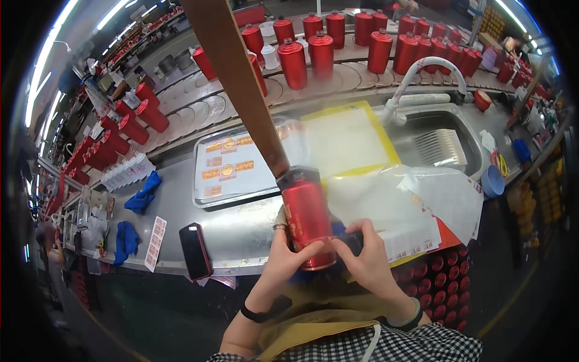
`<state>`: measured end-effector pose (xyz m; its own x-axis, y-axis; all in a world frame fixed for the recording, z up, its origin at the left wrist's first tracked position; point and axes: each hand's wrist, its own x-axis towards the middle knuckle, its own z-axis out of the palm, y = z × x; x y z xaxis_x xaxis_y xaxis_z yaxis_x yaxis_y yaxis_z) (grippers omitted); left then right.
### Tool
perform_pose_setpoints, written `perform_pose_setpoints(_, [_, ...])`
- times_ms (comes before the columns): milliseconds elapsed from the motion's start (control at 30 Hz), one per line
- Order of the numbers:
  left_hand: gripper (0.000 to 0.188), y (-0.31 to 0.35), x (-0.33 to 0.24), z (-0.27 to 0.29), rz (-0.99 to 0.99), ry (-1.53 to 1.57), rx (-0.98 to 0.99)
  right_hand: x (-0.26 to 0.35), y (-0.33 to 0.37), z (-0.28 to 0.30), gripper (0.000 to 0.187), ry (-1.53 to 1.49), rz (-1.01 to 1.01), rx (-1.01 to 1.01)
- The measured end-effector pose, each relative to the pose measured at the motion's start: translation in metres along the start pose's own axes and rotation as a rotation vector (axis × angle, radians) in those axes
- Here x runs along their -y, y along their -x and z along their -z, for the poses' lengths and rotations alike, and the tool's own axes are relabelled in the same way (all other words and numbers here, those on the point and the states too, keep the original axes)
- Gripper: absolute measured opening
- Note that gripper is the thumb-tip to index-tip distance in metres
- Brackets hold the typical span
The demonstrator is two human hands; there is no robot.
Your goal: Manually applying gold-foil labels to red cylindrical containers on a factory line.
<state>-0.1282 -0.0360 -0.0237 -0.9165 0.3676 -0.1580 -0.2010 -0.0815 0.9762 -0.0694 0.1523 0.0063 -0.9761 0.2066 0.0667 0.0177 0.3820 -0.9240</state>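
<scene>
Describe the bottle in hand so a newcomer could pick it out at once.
Over the steel worktop, follow the brown bar down toward the near edge. The red bottle appears right at the bar's lower end. Unlike the lined-up bottles behind, it alone sits between the left hand and right hand, both thumbs at its near end.

The brown bar is cut off at the top and hides some of the tray. The left hand is partly hidden by the red bottle. The checked shirt is cut off below. Print on the gold stickers is too tiny to read.
</scene>
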Motion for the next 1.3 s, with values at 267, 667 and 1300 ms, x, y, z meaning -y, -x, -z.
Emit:
perform_pose_setpoints(267, [0.092, 0.008, 0.000, -0.002, 0.013, 0.017, 0.009, -0.001, 0.010, 0.000, 0.033, -0.005, 0.004, 0.002])
perform_pose_setpoints(667, [0.075, 0.003, -0.002, 0.024, 0.018, 0.159, 0.015, -0.006, -0.003, -0.003, 0.031, 0.012, 0.035, -0.004])
perform_pose_setpoints(1300, [0.095, 0.011, 0.007, 0.019, -0.015, 0.152, 0.055, -0.010, -0.001, -0.006, 0.030, -0.005, -0.030, 0.022])
